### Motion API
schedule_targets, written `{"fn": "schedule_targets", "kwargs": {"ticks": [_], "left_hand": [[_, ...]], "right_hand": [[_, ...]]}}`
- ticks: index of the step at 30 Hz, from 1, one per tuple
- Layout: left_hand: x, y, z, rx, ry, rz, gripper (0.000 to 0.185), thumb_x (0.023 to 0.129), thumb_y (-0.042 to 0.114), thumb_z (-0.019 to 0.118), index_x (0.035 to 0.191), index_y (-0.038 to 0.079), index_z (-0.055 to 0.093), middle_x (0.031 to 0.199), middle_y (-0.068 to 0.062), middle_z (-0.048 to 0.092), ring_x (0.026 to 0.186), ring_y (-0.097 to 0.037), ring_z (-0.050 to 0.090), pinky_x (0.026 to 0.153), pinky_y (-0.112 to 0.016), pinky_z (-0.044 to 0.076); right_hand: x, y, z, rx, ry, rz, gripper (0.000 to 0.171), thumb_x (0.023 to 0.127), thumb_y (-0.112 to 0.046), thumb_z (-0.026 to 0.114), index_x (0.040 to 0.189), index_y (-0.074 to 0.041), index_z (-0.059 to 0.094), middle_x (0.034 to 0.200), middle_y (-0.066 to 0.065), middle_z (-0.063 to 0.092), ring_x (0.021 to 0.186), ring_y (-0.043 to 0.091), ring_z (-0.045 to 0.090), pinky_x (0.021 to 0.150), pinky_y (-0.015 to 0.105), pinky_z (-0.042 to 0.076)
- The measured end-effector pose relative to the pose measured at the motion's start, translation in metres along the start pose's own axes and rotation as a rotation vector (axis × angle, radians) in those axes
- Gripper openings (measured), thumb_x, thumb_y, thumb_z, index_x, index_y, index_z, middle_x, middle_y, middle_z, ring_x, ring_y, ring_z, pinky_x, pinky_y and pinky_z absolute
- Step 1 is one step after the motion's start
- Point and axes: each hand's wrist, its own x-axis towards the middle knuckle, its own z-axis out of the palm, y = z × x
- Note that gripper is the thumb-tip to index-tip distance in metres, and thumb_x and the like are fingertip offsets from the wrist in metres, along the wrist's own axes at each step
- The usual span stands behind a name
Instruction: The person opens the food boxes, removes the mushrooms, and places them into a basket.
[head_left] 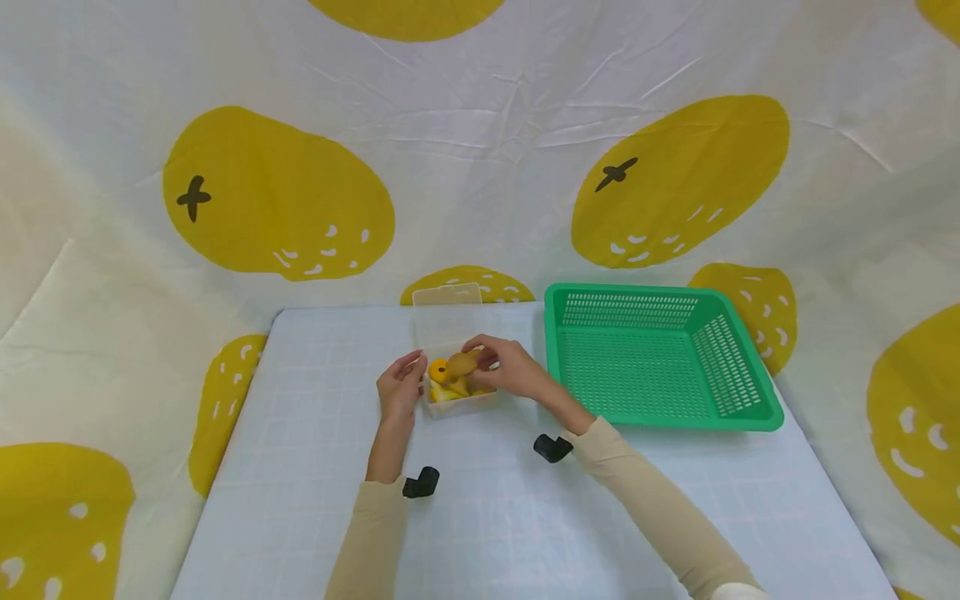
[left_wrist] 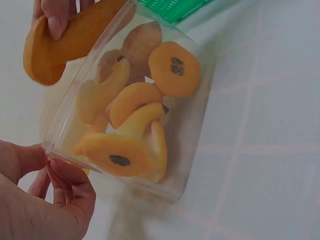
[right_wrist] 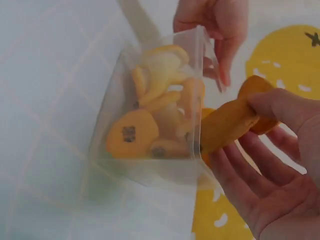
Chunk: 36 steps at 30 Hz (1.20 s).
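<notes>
My left hand (head_left: 400, 386) pinches the rim at the left side of a clear plastic box (head_left: 463, 407) between thumb and fingers. Thumb and fingertips of my right hand (head_left: 513, 367) hold a smooth orange-brown piece (right_wrist: 227, 122), long with a rounded, bulging end, at the box's open top. Through the walls show yellow, curved banana-like pieces (left_wrist: 142, 119) with dark tips. Orange rounded pieces (left_wrist: 175, 69) with dark patches and brownish pieces (left_wrist: 143, 44) lie among them. The box's lid (head_left: 447, 321) is tipped back, away from me.
A green perforated basket (head_left: 667, 423) stands on the table to the right of the box. Under everything lies a pale checked tablecloth (head_left: 315, 417). Behind the table hangs a white cloth (head_left: 480, 208) with large yellow fruit prints. Black camera mounts (head_left: 552, 448) jut from both wrists.
</notes>
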Motion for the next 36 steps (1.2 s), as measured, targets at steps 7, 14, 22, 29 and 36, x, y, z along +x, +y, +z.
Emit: {"fn": "schedule_targets", "kwargs": {"ticks": [7, 14, 22, 29, 36], "left_hand": [[0.0, 0.0, 0.0, 0.023, -0.005, -0.018, 0.031, 0.099, 0.024, 0.072, 0.126, 0.009, 0.072, 0.109, -0.006, 0.068, 0.08, -0.016, 0.056, 0.062, -0.019, 0.049], [0.002, 0.0, 0.0, 0.033, 0.0, -0.038, 0.033, 0.099, 0.028, 0.071, 0.127, 0.011, 0.071, 0.115, -0.007, 0.067, 0.084, -0.017, 0.055, 0.065, -0.019, 0.048], [0.001, 0.001, 0.002, 0.038, 0.004, -0.037, 0.031, 0.1, 0.024, 0.07, 0.128, 0.01, 0.071, 0.115, -0.009, 0.067, 0.08, -0.015, 0.055, 0.064, -0.019, 0.048], [0.0, 0.001, 0.002, 0.049, 0.017, -0.03, 0.03, 0.1, 0.024, 0.07, 0.126, 0.011, 0.071, 0.113, -0.009, 0.067, 0.08, -0.016, 0.055, 0.064, -0.02, 0.048], [0.0, 0.001, 0.001, 0.045, 0.009, -0.019, 0.029, 0.099, 0.024, 0.071, 0.125, 0.01, 0.072, 0.109, -0.006, 0.067, 0.074, -0.013, 0.055, 0.062, -0.02, 0.048]], "right_hand": [[-0.006, 0.001, -0.018, 0.155, 0.06, 0.121, 0.036, 0.095, -0.01, 0.075, 0.128, -0.006, 0.063, 0.115, 0.014, 0.072, 0.099, 0.026, 0.07, 0.086, 0.037, 0.059], [-0.016, 0.003, -0.041, 0.304, 0.076, 0.266, 0.039, 0.099, -0.012, 0.069, 0.135, -0.002, 0.056, 0.116, 0.018, 0.07, 0.1, 0.027, 0.07, 0.086, 0.039, 0.06], [-0.032, 0.013, -0.07, 0.331, 0.161, 0.348, 0.04, 0.101, -0.018, 0.068, 0.136, -0.004, 0.055, 0.122, 0.019, 0.069, 0.102, 0.026, 0.068, 0.085, 0.038, 0.059], [-0.049, 0.027, -0.095, 0.393, 0.194, 0.4, 0.049, 0.104, -0.022, 0.064, 0.145, -0.001, 0.047, 0.132, 0.021, 0.063, 0.102, 0.019, 0.066, 0.086, 0.034, 0.057], [-0.063, 0.042, -0.117, 0.478, 0.224, 0.428, 0.054, 0.106, -0.022, 0.059, 0.15, 0.001, 0.04, 0.129, 0.016, 0.061, 0.097, 0.01, 0.066, 0.087, 0.033, 0.057]]}}
